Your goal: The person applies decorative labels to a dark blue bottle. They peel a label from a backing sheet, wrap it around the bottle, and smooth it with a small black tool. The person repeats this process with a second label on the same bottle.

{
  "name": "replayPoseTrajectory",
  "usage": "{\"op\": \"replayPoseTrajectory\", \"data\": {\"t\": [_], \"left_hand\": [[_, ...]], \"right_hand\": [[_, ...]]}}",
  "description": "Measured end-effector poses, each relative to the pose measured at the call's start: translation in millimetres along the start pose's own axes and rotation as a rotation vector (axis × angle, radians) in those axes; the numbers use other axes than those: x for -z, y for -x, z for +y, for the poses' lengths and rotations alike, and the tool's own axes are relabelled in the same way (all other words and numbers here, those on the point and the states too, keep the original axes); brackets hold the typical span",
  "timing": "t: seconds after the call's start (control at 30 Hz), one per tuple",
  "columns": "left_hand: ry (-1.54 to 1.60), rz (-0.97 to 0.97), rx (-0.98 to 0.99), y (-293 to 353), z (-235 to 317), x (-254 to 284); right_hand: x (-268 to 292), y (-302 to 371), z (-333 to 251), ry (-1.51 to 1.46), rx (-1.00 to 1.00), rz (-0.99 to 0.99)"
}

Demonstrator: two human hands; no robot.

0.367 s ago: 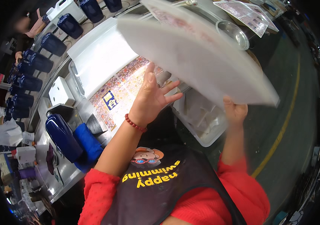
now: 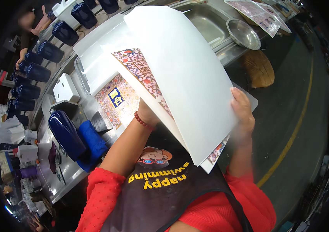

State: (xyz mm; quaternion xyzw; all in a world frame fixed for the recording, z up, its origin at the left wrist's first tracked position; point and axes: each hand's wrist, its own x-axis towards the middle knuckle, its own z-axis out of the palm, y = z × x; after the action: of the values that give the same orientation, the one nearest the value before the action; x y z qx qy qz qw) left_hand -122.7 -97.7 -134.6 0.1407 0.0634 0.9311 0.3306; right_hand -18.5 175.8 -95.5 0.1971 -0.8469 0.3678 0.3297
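Observation:
A large white sheet [image 2: 187, 77] lies over other sheets in front of me. Its left side is folded up from a floral printed sheet [image 2: 137, 65], and more floral print peeks out at the bottom corner. My right hand [image 2: 243, 110] grips the stack's right edge, thumb on top. Under the left edge goes my left hand [image 2: 146, 114], a red bead bracelet on its wrist; the sheets hide its fingers. Beyond that wrist, another floral sheet with a dark blue label patch [image 2: 116, 97] rests on the metal worktop, partly covered.
Left of me stand a glossy dark blue vessel [image 2: 67, 134], a blue cloth [image 2: 93, 141] and a white box [image 2: 65, 89]. Dark blue jars [image 2: 39, 71] line the far left. A sink [image 2: 207, 25], metal bowl [image 2: 243, 34] and brown stool [image 2: 259, 69] are at right. Another person's hand [image 2: 19, 62] is far left.
The lifted white sheet has come down toward me and turned, now lying over floral sheets. My left hand, spread open before, has slid beneath the sheets. The white tub below is now covered.

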Motion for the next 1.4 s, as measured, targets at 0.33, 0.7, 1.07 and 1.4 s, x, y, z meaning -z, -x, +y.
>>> {"op": "replayPoseTrajectory", "data": {"t": [0.33, 0.7, 1.07, 1.4], "left_hand": [[-0.454, 0.396, -0.053, -13, 8, -81], [-0.55, 0.717, 0.019, -11, 27, -84], [-0.559, 0.641, -0.075, 1, 52, -80], [-0.384, 0.578, -0.063, -35, 42, -78]], "right_hand": [[28, -18, -10, 0.215, 0.037, -0.129], [86, -57, 105, -0.579, -0.4, -0.014], [134, -183, 433, -0.737, -1.18, 0.698], [113, -88, 269, -0.861, -0.694, 0.682]]}}
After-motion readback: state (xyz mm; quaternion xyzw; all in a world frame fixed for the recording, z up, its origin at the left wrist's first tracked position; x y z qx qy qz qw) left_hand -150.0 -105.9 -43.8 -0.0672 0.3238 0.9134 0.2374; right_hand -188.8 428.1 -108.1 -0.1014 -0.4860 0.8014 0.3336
